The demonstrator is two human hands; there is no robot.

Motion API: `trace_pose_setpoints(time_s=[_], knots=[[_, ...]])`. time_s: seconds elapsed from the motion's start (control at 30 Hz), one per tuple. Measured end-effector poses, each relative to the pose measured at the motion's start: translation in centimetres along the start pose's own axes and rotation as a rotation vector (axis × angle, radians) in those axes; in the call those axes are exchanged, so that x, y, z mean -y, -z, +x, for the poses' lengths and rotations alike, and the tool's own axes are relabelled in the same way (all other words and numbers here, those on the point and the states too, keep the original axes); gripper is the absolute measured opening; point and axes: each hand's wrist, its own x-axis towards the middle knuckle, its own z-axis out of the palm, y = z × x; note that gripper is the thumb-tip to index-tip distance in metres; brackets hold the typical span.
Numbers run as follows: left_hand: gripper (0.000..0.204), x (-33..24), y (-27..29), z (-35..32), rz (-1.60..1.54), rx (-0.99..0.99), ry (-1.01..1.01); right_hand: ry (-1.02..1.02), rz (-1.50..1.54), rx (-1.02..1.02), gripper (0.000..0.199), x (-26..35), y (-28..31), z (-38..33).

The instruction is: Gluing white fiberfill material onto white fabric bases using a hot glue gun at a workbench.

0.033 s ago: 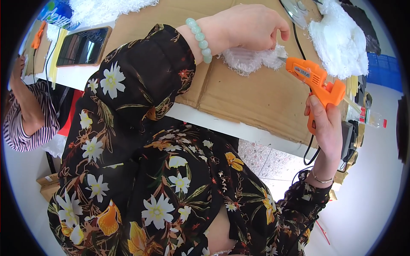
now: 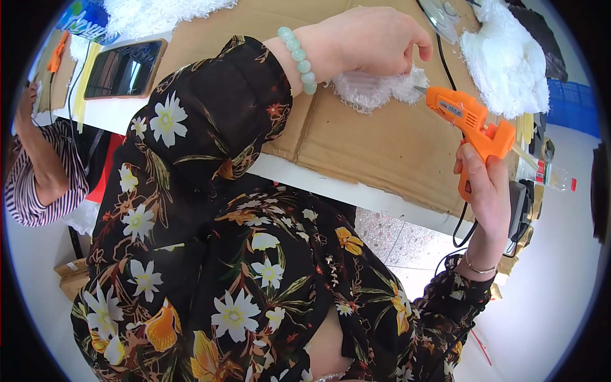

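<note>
My right hand is wrapped round the handle of an orange hot glue gun. The gun's metal nozzle points left, its tip at the edge of a white fluffy piece with a smooth, pale middle. Over that piece my left hand is bent, its curled fingers pinching down at the far side; the fingertips are partly hidden. A translucent glue stick juts from the back of the gun. A black cord hangs below the handle.
Brown cardboard covers the white table. White fluffy material is heaped at the right, beside a blue basket. A phone lies at the left. A clear bottle is at the right. Another person's arm shows at the far left.
</note>
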Motion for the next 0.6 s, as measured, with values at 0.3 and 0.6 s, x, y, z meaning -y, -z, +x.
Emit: trace_pose_setpoints(time_s=[0.3,0.6], knots=[[0.022,-0.21,0.00,-0.15,0.013,-0.034,0.015,-0.011,-0.013,0.021,0.025,-0.16,0.16,0.46],[0.022,0.06,-0.08,0.29,0.002,-0.002,0.011,-0.024,0.008,0.043,0.027,-0.35,0.56,-0.18]])
